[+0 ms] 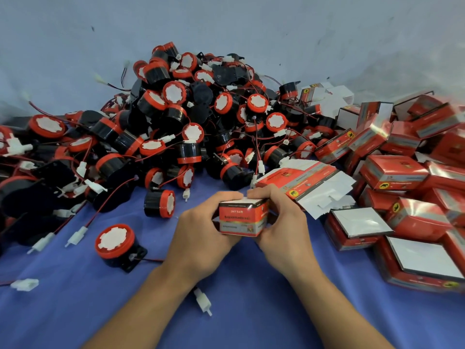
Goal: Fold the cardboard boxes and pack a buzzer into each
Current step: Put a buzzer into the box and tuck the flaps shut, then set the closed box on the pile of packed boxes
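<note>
One box (242, 217) is held just above the cloth (251, 311). The left hand (201, 238) and right hand (281, 230) curl round its sides, fingertips pressed on its white top edge; whether the flap is fully seated cannot be told.

- Left of box: two loose buzzers (159, 203), apart from the heap.
- Behind box: heap (191, 117) of buzzers, tangled wires, uncountable.
- Right-behind box: flat blanks (302, 182), count unclear.
- Right of box: folded boxes (402, 172), over a dozen, some blurred.
</note>
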